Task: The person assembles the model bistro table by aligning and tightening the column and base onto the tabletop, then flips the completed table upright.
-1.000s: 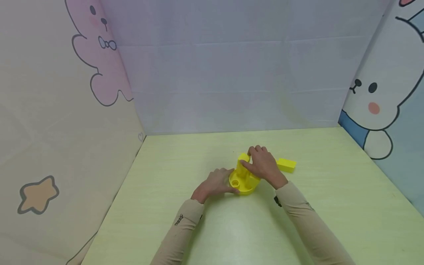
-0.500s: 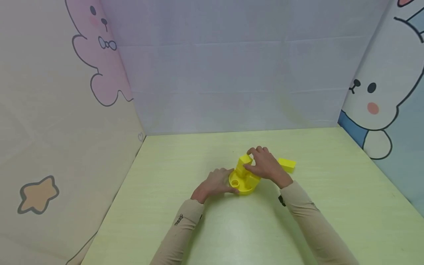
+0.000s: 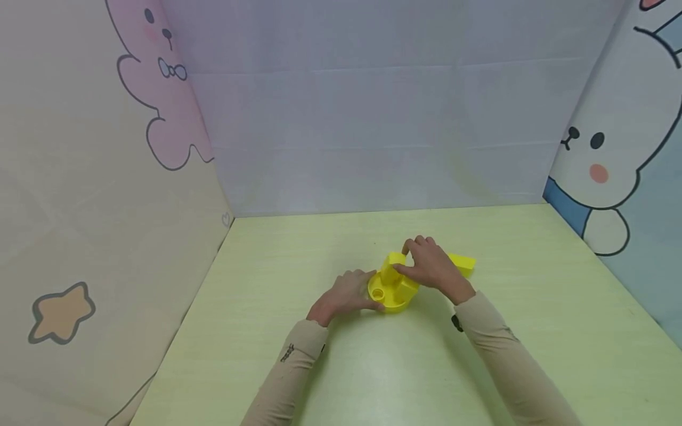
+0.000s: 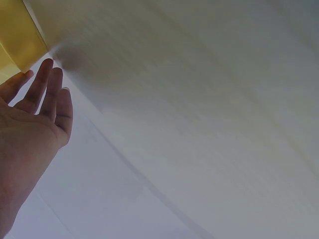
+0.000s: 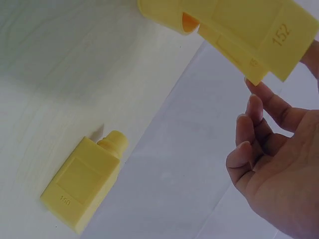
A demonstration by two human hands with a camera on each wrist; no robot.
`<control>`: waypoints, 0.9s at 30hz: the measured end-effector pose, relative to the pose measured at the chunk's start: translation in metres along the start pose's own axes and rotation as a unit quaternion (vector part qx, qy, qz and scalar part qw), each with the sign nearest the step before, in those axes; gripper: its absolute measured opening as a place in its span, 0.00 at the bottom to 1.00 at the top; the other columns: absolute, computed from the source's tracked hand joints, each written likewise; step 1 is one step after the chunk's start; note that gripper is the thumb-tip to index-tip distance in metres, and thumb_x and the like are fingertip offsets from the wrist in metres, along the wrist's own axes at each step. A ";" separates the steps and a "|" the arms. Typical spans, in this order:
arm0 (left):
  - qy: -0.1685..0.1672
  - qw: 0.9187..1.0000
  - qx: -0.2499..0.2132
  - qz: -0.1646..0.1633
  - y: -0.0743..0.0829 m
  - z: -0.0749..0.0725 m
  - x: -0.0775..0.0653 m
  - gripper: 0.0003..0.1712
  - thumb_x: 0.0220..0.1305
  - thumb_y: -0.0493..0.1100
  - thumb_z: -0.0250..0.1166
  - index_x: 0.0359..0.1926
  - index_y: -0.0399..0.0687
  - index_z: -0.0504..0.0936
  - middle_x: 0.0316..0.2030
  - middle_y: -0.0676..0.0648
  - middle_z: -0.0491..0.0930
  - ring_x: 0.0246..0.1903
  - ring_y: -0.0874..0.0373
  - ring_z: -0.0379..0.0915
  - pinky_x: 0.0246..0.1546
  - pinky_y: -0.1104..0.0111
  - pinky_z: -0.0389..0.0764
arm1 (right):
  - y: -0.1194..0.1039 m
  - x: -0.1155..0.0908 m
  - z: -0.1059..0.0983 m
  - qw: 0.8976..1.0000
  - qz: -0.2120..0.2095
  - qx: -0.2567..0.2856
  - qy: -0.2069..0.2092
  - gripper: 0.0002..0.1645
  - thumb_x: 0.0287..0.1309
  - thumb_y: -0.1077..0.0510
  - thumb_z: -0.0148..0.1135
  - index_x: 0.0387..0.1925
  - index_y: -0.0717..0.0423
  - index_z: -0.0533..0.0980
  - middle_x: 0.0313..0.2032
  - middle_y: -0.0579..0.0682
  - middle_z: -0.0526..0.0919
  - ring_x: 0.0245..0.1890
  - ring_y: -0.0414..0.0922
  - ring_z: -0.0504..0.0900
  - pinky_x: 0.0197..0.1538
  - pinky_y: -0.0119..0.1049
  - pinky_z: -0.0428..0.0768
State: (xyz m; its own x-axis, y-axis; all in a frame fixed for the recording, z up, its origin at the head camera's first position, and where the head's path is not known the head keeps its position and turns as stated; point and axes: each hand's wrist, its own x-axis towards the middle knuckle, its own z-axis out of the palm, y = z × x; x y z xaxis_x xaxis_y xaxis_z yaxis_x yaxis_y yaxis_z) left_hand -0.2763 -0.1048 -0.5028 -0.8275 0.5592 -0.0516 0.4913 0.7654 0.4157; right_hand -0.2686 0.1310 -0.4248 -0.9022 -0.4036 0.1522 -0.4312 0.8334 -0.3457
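My left hand (image 3: pixel 348 293) holds a round yellow base (image 3: pixel 391 307) from the left side, thumb at its front and fingers behind. In the left wrist view its fingertips lie right at the base's wall (image 4: pixel 20 35). An upright yellow block (image 3: pixel 391 269) stands on the base, and my right hand (image 3: pixel 428 263) pinches it between thumb and index finger. Beside it a second yellow block (image 3: pixel 406 290) stands on the base; in the right wrist view a block (image 5: pixel 264 30) marked 152 overlaps the pinched one. A round socket (image 3: pixel 378 294) shows at the base's left front.
On the pale table (image 3: pixel 319 242), to the right behind my right hand, lies a loose yellow block (image 3: pixel 463 264). The right wrist view shows this block (image 5: pixel 82 179) with a rounded neck and the number 150. Cloth panels (image 3: pixel 373 136) enclose the back and sides.
The upright block has turned and its top sits slightly lower. My right hand has shifted a little to the right, its thumb and index finger staying at the block. The left hand keeps its place.
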 end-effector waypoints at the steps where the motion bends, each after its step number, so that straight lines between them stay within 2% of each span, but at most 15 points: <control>1: 0.001 1.000 0.001 0.000 0.000 0.000 0.000 0.46 0.55 0.72 0.73 0.68 0.54 0.76 0.48 0.49 0.80 0.46 0.54 0.73 0.48 0.53 0.76 | 0.000 0.000 0.001 1.000 0.003 -0.004 -0.001 0.26 0.64 0.44 0.70 0.45 0.64 0.78 0.39 0.57 0.77 0.39 0.55 0.72 0.44 0.51 0.77; 5: 0.002 1.000 0.002 -0.001 0.000 0.001 0.000 0.46 0.55 0.72 0.73 0.67 0.53 0.76 0.48 0.49 0.80 0.45 0.54 0.73 0.47 0.54 0.76 | -0.003 -0.001 0.001 1.000 0.012 -0.011 -0.001 0.28 0.64 0.40 0.70 0.42 0.63 0.79 0.37 0.56 0.77 0.38 0.56 0.72 0.43 0.51 0.77; 11: -0.001 1.000 -0.004 -0.006 0.003 -0.001 -0.001 0.47 0.55 0.72 0.73 0.69 0.53 0.76 0.49 0.49 0.79 0.46 0.54 0.73 0.49 0.52 0.75 | -0.005 -0.005 -0.003 1.000 0.008 -0.029 0.009 0.27 0.63 0.40 0.69 0.41 0.62 0.80 0.37 0.56 0.77 0.38 0.57 0.73 0.42 0.52 0.77; 16: 0.001 1.000 -0.006 -0.005 0.003 -0.001 -0.001 0.44 0.55 0.72 0.73 0.66 0.54 0.77 0.45 0.52 0.78 0.42 0.55 0.71 0.46 0.55 0.74 | -0.007 -0.004 -0.002 0.999 0.008 -0.040 -0.005 0.26 0.64 0.40 0.69 0.28 0.59 0.77 0.29 0.52 0.73 0.32 0.52 0.69 0.37 0.47 0.73; 20: -0.001 1.000 -0.005 -0.005 0.002 -0.001 0.000 0.43 0.55 0.72 0.72 0.64 0.55 0.77 0.44 0.52 0.77 0.42 0.55 0.70 0.45 0.56 0.72 | -0.009 -0.004 0.001 0.999 0.016 -0.037 -0.010 0.28 0.66 0.37 0.66 0.24 0.55 0.73 0.26 0.49 0.70 0.30 0.51 0.68 0.35 0.45 0.70; 23: -0.001 1.000 -0.004 -0.004 0.003 -0.001 0.000 0.42 0.55 0.72 0.73 0.65 0.56 0.77 0.44 0.52 0.78 0.42 0.55 0.71 0.45 0.55 0.73 | -0.005 -0.004 0.001 1.000 0.017 -0.021 -0.007 0.28 0.66 0.36 0.64 0.29 0.57 0.77 0.29 0.51 0.74 0.33 0.53 0.70 0.39 0.48 0.73; 27: -0.002 1.000 -0.003 -0.009 0.004 -0.002 -0.001 0.47 0.55 0.71 0.73 0.70 0.54 0.75 0.48 0.50 0.79 0.44 0.54 0.72 0.48 0.52 0.74 | -0.001 -0.005 -0.001 1.000 -0.006 0.005 -0.009 0.26 0.66 0.42 0.67 0.46 0.63 0.80 0.38 0.56 0.78 0.40 0.56 0.73 0.44 0.53 0.75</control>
State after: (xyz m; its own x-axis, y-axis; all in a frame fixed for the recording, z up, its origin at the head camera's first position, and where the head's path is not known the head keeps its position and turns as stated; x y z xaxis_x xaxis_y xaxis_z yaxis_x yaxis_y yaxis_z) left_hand -0.2740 -0.1026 -0.4992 -0.8353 0.5463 -0.0622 0.4745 0.7733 0.4204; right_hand -0.2638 0.1320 -0.4244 -0.8968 -0.4197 0.1397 -0.4411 0.8249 -0.3536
